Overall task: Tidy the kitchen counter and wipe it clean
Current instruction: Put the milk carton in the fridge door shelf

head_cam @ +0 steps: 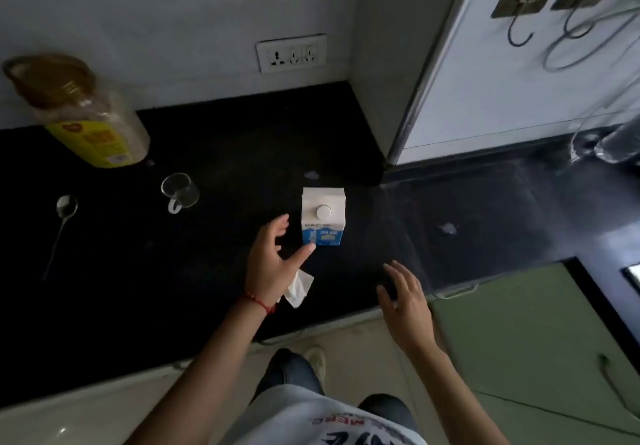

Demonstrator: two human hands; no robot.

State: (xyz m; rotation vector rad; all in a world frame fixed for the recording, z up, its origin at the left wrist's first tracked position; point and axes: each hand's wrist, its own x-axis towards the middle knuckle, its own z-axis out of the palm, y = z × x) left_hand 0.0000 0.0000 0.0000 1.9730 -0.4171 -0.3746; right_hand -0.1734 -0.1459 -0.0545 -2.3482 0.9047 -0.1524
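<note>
L hand (273,264): grip wide open, fingers spread, holding nothing; thumb tip just beside, perhaps touching, the lower L corner of the milk carton (323,217). Carton upright w/ white cap, on the black tabletop (207,271), immediately R of and beyond this grip. Crumpled tissue (298,287) lies under the heel of L hand. R hand (407,300): grip open, fingers loosely splayed, empty, above the tabletop's near edge, carton to its L. Glass cup (180,190), spoon (62,222) and oil bottle (83,115) well L of L grip. White spill spots (448,228) beyond R grip.
</note>
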